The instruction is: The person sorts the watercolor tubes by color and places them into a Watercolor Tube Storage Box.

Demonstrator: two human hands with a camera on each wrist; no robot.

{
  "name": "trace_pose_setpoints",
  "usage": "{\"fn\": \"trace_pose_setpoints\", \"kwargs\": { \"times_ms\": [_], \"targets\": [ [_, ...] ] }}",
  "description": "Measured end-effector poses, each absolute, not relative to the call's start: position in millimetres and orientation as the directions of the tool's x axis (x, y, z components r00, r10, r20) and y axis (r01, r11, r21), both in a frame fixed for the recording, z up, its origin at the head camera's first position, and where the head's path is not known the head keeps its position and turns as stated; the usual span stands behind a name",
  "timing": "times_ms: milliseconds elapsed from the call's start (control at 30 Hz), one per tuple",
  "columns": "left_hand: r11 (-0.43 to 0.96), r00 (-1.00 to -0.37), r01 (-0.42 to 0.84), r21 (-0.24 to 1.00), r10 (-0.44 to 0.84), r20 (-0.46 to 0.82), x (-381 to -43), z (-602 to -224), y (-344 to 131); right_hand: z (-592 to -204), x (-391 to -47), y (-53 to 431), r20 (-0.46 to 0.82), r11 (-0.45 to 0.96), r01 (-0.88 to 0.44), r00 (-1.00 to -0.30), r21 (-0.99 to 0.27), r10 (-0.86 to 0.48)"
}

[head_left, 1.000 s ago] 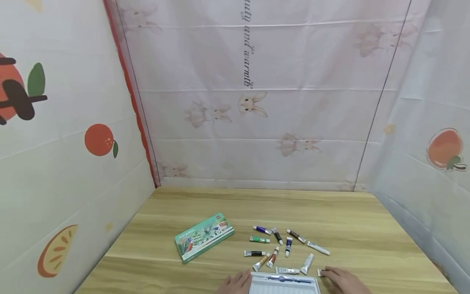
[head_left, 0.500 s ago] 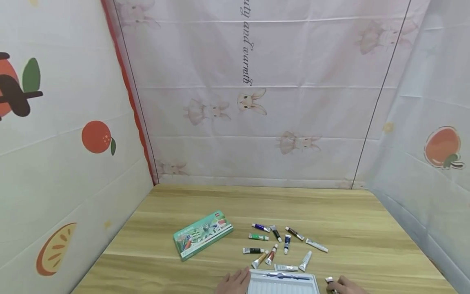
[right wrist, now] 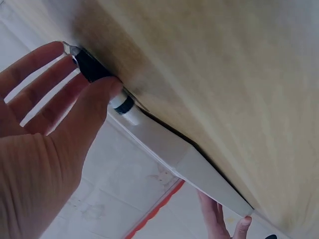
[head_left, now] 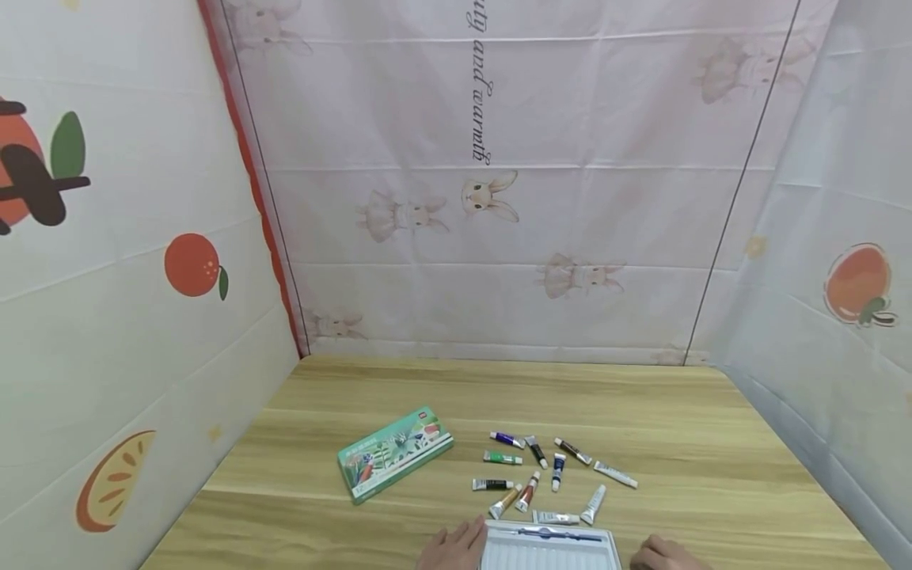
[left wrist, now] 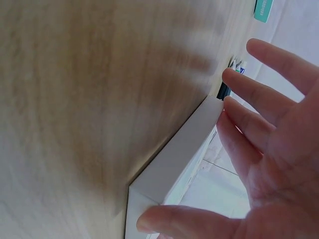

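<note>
My left hand lies at the left side of a white paint palette tray. In the left wrist view its fingers reach to one corner of the tray while the thumb touches the other. To the right of the tray, my right hand is low over the table. The right wrist view shows it pinching a dark paint tube between thumb and fingers, with the tube's pale cap end by the tray's side. In the head view that tube is hidden behind the hand. A paintbrush lies along the tray's far edge.
Several paint tubes lie scattered beyond the tray, among them a green one, a black one and a gold one. A green cardboard paint box lies farther left. Printed cloth walls enclose the table.
My right hand has moved right and nearer to me, bringing the dark paint tube away from beside the white tubes. My left hand stays at the tray's left side.
</note>
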State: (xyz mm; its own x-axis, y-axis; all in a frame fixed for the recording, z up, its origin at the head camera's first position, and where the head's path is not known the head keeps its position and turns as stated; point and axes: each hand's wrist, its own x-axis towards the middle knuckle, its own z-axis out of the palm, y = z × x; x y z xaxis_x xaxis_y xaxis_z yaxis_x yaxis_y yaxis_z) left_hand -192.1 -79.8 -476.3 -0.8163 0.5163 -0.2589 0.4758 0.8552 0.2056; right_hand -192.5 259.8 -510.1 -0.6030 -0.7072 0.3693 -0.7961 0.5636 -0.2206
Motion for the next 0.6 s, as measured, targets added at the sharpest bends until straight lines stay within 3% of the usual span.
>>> {"fn": "trace_pose_setpoints", "kwargs": {
  "times_ms": [67, 233, 333, 400, 600],
  "targets": [
    [0.856, -0.822, 0.478, 0.196, 0.515, -0.242, -190.8, -476.4, -79.8, -509.1, -193.4, 258.2, 0.339, 0.536, -0.812, -0.584, -0.231, -0.738],
    [0.884, -0.852, 0.424, 0.198, 0.463, -0.245, -184.2, -476.7, -78.2, -503.9, -193.3, 257.4, 0.242, 0.548, -0.767, -0.632, -0.334, -0.736],
    [0.885, -0.853, 0.422, 0.197, 0.461, -0.245, -182.9, -477.9, -78.0, -499.6, -193.9, 258.4, 0.269, 0.535, -0.769, -0.630, -0.350, -0.728],
    [0.878, -0.846, 0.435, 0.202, 0.475, -0.244, -183.8, -478.3, -78.7, -493.2, -193.2, 259.0, 0.215, 0.544, -0.725, -0.663, -0.423, -0.717],
    [0.856, -0.824, 0.471, 0.214, 0.514, -0.239, -188.1, -475.8, -81.2, -467.3, -188.1, 251.4, 0.106, 0.687, -0.587, -0.787, -0.428, -0.607]
  ]
}}
